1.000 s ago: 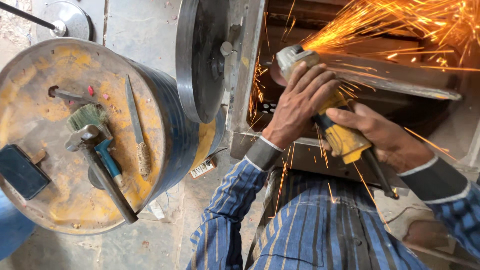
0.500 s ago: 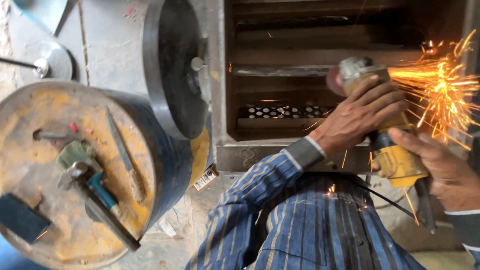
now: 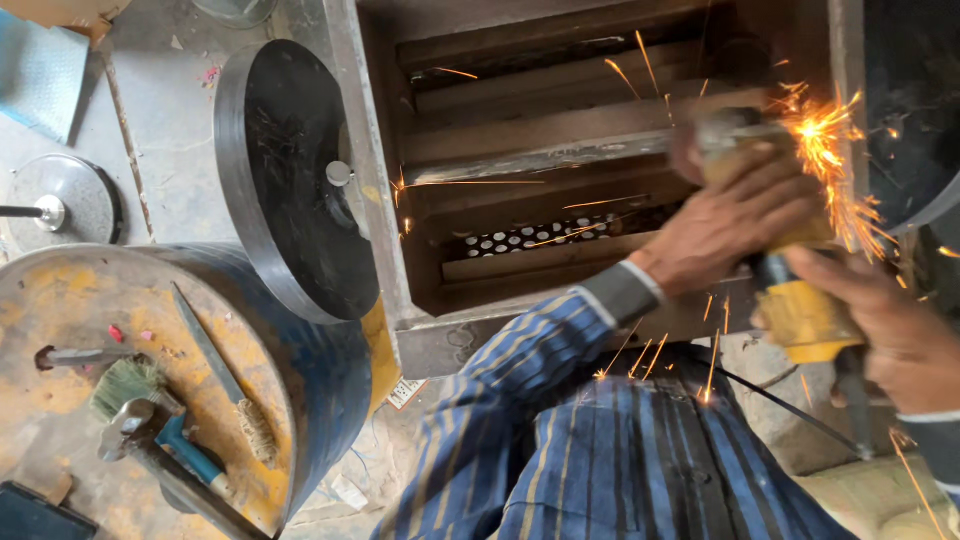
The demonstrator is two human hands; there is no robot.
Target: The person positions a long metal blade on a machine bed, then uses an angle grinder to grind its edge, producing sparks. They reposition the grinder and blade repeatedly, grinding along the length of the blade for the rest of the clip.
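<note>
Concrete floor (image 3: 180, 130) holds a blue drum (image 3: 330, 370); both hands (image 3: 735, 225) grip a sparking yellow grinder (image 3: 800, 315).

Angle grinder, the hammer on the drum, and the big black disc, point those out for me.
angle grinder (image 3: 800, 315), head view, on its yellow body between the hands.
hammer (image 3: 128, 428), head view, on its metal head, lying on the drum top.
black disc (image 3: 280, 170), head view, on its flat dark face.

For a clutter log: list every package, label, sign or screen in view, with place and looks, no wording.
Small printed label or card: on the floor between the blue drum and the metal frame, pale with red edging, partly hidden.
Flat cardboard piece: top left corner, brown.
No screens or signs.
</note>
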